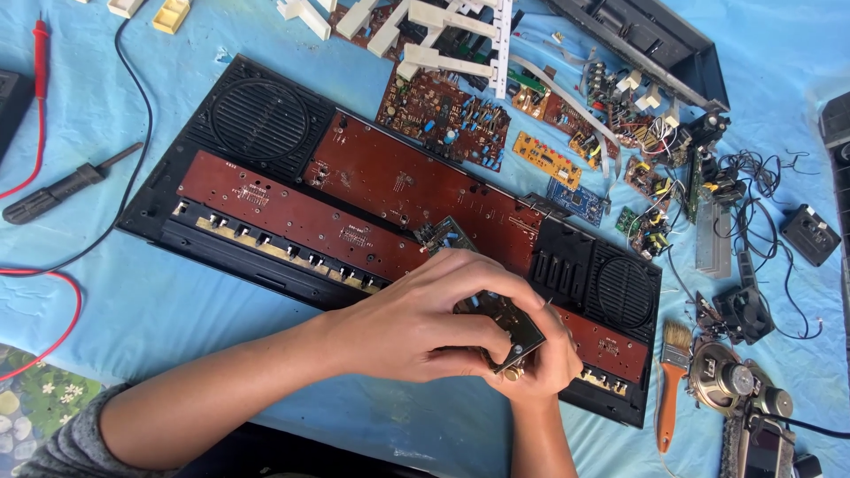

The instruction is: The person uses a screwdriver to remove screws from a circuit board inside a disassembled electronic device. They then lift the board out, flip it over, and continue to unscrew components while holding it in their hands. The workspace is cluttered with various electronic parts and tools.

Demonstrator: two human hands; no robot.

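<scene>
Nearest us, our left hand (pixel 416 314) curls over a small board (pixel 506 326), fingers closed on its top edge, and our right hand (pixel 542 350) cups it from below, pinching the lower corner. The two grips look set to keep the board steady and tilted toward us, just above the front edge of the chassis.

Now from the left: a red lead (pixel 40 62) and a black probe (pixel 62 188) lie on the blue cloth (pixel 159 310), well apart from our hands. Next comes the long black chassis (pixel 266 265), lying open like a tray; inside it sit brown boards (pixel 390 190) between two round speaker grilles (pixel 259 119). Above it, loose circuit boards (pixel 447 115) and white key strips (pixel 443 35) are spread flat. To the right, a brush (pixel 670 381) lies beside the chassis end, near a bare speaker (pixel 722 381), with a tangle of wires (pixel 753 177) higher up.
</scene>
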